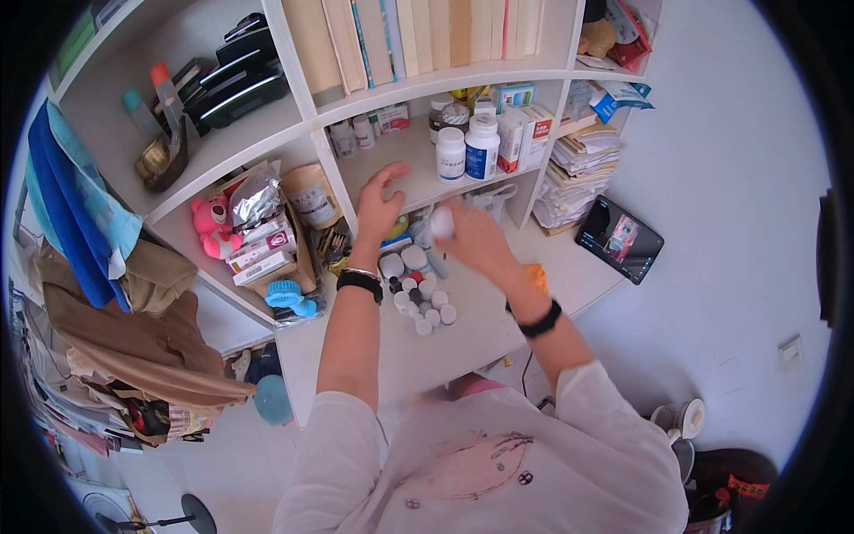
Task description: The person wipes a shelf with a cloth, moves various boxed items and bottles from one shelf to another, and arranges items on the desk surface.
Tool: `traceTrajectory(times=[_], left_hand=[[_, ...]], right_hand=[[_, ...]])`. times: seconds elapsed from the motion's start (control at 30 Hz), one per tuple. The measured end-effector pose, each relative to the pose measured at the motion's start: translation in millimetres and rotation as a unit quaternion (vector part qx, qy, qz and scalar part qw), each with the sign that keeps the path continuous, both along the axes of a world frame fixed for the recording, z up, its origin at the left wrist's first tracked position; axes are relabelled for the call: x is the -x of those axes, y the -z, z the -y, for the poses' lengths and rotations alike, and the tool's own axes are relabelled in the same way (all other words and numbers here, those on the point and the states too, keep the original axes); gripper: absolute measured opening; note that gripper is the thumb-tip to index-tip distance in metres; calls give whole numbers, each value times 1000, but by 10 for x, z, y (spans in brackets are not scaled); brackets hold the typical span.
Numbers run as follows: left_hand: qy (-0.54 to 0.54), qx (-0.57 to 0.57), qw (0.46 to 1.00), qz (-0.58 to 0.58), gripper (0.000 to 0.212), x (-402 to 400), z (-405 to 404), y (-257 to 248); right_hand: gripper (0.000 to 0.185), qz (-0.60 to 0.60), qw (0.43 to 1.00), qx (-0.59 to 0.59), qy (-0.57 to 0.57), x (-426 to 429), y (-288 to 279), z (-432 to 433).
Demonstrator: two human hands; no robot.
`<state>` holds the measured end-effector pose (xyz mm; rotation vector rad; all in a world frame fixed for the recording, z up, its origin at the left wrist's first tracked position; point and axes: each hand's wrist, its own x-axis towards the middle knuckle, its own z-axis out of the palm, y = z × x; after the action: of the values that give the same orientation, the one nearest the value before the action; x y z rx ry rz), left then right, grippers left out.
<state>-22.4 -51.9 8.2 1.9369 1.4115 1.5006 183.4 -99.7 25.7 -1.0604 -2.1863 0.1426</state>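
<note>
My right hand (477,237) is blurred and grips a small white bottle (441,222), seen by its round end, just below the shelf's front edge. My left hand (383,202) is raised before the shelf with fingers curved apart and nothing in them. On the shelf board (383,170), a white bottle (451,155) stands beside a blue-labelled bottle (482,148). Behind them are dark jars (446,115), with medicine boxes (524,137) to the right. Small white bottles (344,139) stand at the shelf's left. Several white-capped bottles (427,297) cluster upright on the desk between my forearms.
A tablet (620,238) leans near the wall beside stacked papers (580,173). The left cubby holds a pink plush bear (215,223), boxes and a blue handheld fan (288,297). Books (427,40) fill the shelf above. Clothes (133,334) hang at the left.
</note>
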Motion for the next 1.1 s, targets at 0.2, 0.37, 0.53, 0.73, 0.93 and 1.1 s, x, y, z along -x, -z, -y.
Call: traceTrajectory(times=[0.2,0.37,0.53,0.73,0.93,1.1], left_hand=[[-20,-50,998,33,55,-92,-23,0],[-158,-33,987,-28,43,-177,-98,40],[-269,31,961,-60,43,-154,-134,23],[-286,-32,946,-149,43,-154,-162,58],[-272,-21,947,-168,41,-151,-174,112],[-249,-1,954,-167,41,-296,-217,23]], right_hand=[[47,-6,995,62,-71,493,-469,-877],[42,-137,984,79,-84,661,-63,-1155],[40,-152,978,132,-54,929,160,-1152],[37,-116,986,96,73,1270,93,-1398],[42,-94,969,188,132,1485,81,-1943],[47,-113,979,154,66,1422,219,-2323]])
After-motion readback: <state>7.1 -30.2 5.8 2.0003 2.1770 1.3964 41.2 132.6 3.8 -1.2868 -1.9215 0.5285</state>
